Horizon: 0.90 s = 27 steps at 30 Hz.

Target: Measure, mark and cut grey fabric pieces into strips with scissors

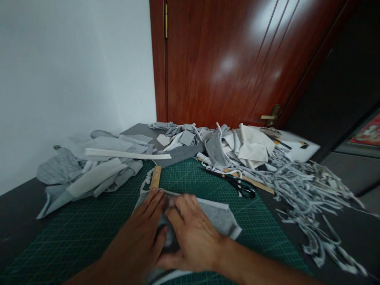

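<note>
A piece of grey fabric (219, 215) with pale edges lies on the green cutting mat (103, 233). My left hand (138, 233) rests flat on its left side, fingers stretched forward over the near end of a wooden ruler (156, 177). Beside it, my right hand (192, 233) presses on the middle of the cloth, thumb spread away from bent fingers whose tips are blurred. I see no tool in either hand. A twisted pale cord (147, 178) lies left of the ruler. Part of the fabric is hidden beneath my hands.
Black-handled scissors (242, 187) lie right of centre, near a second wooden ruler (257, 183). Grey and white cloth (97, 174) is heaped at left, with more scraps (219, 146) at the back. Thin fabric strips (305, 198) pile up at right. A brown door (216, 63) stands behind.
</note>
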### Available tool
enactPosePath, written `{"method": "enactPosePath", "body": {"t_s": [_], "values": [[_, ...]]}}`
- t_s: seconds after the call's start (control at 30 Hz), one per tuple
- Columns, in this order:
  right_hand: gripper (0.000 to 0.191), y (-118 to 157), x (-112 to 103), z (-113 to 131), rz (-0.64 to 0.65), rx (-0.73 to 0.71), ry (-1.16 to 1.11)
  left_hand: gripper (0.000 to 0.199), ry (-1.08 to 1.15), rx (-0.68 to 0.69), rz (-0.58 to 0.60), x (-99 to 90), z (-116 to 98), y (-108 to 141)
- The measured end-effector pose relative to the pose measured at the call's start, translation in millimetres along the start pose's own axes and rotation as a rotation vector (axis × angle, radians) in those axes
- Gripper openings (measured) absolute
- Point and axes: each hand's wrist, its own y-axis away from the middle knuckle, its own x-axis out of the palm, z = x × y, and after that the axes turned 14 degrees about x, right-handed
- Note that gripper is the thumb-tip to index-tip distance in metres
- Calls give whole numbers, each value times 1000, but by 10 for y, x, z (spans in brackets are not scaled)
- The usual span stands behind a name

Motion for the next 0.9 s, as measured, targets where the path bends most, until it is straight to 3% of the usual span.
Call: {"method": "enactPosePath", "body": {"t_s": [0.07, 0.13, 0.27, 0.37, 0.43, 0.67, 0.8, 0.9], "values": [[51, 84, -11, -31, 71, -20, 35, 64, 6, 10, -18, -14, 15, 14], [42, 164, -82, -92, 124, -13, 36, 65, 4, 14, -34, -23, 22, 27], [74, 262, -301, -288, 159, 94, -20, 66, -32, 35, -33, -41, 30, 32], [104, 279, -426, -400, 245, 191, 4, 66, -49, 44, -23, -38, 38, 22], [114, 278, -470, -414, 296, 221, 22, 64, -65, 25, -23, -16, 49, 25], [112, 252, -504, -301, 313, 260, 7, 58, -227, 14, -38, 28, 52, 7], [118, 231, -473, -313, 360, 269, 23, 65, -132, 145, -130, -92, -185, -354], [105, 245, -456, -322, 295, 219, 8, 62, 96, 187, -66, -107, -409, -681]]}}
